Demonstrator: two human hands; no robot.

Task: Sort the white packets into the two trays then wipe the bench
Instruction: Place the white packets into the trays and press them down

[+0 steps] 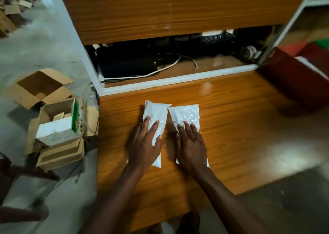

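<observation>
Your left hand point(145, 144) and right hand point(191, 146) rest flat, fingers straight, on two white packets point(156, 112) lying side by side mid-desk point(240, 127); sorting looks barely begun, so next find the trays, unseen here

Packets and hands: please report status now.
Left hand flat on left packet, right hand flat on right packet. Packets side by side on bench. No trays visible. Nothing blocking.
</observation>
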